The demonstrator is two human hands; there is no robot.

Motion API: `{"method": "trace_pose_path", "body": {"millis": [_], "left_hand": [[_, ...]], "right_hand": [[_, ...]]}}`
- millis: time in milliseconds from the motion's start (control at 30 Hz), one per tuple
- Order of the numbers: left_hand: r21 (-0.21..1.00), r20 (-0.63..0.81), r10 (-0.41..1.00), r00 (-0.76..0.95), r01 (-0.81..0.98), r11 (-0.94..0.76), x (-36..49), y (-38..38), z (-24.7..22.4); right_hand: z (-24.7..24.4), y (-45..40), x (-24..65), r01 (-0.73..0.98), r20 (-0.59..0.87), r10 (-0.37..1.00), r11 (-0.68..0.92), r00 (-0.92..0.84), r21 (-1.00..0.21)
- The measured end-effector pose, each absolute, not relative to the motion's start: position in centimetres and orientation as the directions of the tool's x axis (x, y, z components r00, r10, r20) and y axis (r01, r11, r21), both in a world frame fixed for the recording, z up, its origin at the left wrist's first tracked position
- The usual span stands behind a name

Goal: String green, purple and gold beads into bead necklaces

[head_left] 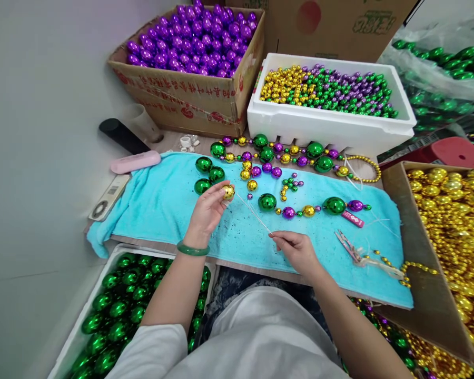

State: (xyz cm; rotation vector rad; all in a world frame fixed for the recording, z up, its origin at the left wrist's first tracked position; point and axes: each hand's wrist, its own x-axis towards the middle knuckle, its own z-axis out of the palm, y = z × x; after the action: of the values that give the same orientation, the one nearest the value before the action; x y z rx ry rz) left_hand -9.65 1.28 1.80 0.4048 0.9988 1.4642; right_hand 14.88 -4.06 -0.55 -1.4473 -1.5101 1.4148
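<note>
Between the fingertips of my left hand [211, 208] is a shiny gold bead [228, 192]. My right hand [296, 250] pinches a thin, pale, needle-like strand [255, 213], whose far tip points at the gold bead; whether it enters the bead I cannot tell. Close to my left hand lie several large green beads [216, 174]. Purple beads [276, 172] and gold beads [252, 185] sit loose just beyond. A row of green, gold and purple beads [308, 211] stretches right of my hands, and a cluster of small beads [290, 184] lies above it.
A turquoise towel [161, 210] covers the table. Bead strands [285, 158] lie at its back. Behind stand a cardboard box [174, 100] of purple beads and a white foam box [324, 118]. Scissors [347, 245] lie right. Boxes of green beads [118, 331] and gold beads [462, 237] flank me.
</note>
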Motion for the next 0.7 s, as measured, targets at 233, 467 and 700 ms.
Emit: {"method": "trace_pose_path", "body": {"millis": [233, 467, 700], "left_hand": [[0.800, -0.280, 0.947, -0.157, -0.584, 0.140, -9.9, 1.2, 1.7], [0.877, -0.180, 0.979, -0.095, -0.467, 0.116, -9.7, 0.5, 1.5], [0.874, -0.144, 0.989, -0.042, -0.473, 0.107, -8.2, 0.0, 1.0]], "right_hand": [[-0.6, -4.1, 15.1, 0.347, -0.242, 0.938, -0.148, -0.246, -0.926], [-0.5, -3.8, 15.2, 0.426, -0.185, 0.945, -0.056, -0.269, -0.903], [-1.1, -3.6, 14.9, 0.410, -0.181, 0.949, -0.061, -0.260, -0.910]]}}
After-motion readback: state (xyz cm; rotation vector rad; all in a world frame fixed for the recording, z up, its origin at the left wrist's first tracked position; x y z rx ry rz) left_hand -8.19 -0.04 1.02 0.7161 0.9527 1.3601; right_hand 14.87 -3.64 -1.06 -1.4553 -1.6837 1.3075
